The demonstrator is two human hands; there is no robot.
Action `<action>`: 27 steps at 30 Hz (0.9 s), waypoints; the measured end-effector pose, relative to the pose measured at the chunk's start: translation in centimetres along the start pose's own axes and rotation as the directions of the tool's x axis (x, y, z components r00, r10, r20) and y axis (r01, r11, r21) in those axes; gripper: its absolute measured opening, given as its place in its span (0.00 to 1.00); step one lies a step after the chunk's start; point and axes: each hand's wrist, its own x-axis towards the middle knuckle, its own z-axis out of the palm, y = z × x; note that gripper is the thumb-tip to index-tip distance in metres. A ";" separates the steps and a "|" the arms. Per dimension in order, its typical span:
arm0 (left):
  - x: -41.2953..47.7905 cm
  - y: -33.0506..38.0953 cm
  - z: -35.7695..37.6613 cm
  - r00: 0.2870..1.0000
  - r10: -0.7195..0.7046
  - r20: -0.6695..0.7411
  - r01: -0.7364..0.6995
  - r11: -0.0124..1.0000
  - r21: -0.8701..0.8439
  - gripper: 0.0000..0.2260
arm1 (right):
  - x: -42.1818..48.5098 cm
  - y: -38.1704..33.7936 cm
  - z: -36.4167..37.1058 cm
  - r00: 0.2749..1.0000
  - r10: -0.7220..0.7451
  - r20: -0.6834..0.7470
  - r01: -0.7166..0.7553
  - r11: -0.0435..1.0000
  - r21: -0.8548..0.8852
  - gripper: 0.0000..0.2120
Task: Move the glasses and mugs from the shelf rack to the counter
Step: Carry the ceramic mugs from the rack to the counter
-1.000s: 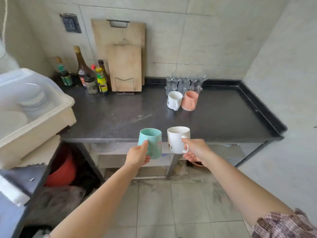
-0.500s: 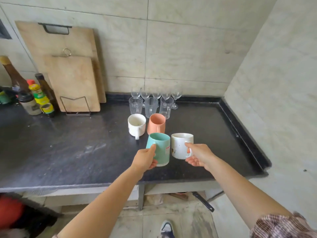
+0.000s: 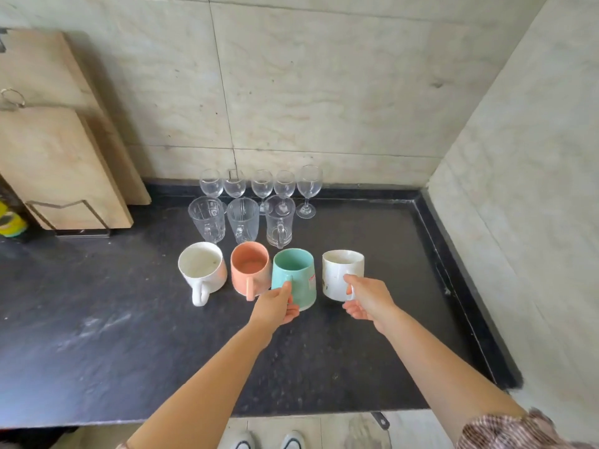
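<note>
My left hand (image 3: 275, 307) grips the handle of a teal mug (image 3: 295, 275), which stands right beside an orange mug (image 3: 249, 268) on the dark counter (image 3: 129, 335). My right hand (image 3: 366, 298) holds a white mug (image 3: 340, 273) by its handle, a little to the right of the teal one. Whether the two held mugs rest on the counter or hover just above it I cannot tell. Another white mug (image 3: 201, 270) stands at the left end of the row. Behind are three clear glass tumblers and mugs (image 3: 243, 218) and several wine glasses (image 3: 262, 186) along the wall.
Two wooden cutting boards (image 3: 55, 163) lean against the wall at the left, with a yellow-capped bottle (image 3: 9, 222) beside them. The counter has a raised black rim (image 3: 453, 280) on the right against the side wall. My shoes (image 3: 269, 440) show below the front edge.
I have stepped up to the counter. Both hands carried the teal and white mugs forward and down, into line with the white and orange mugs.
</note>
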 end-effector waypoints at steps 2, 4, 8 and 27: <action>0.9 -0.1 0.5 1.000 0.011 -0.014 -0.010 1.000 0.006 0.14 | 1.2 0.0 0.2 1.000 0.005 0.008 -0.006 1.000 0.026 0.14; 1.6 -0.2 1.1 0.999 0.031 -0.019 -0.030 0.999 0.030 0.14 | 2.2 0.1 0.4 1.000 0.009 0.019 -0.010 0.998 0.061 0.14; 2.7 -0.4 1.7 0.996 0.089 0.000 -0.089 0.992 0.084 0.15 | 3.8 0.2 1.2 0.999 -0.002 0.032 -0.002 0.993 0.121 0.14; 3.6 -1.6 1.4 0.997 0.059 0.049 -0.072 0.948 0.309 0.15 | 4.6 2.3 2.9 0.999 -0.052 0.010 0.053 0.989 -0.138 0.18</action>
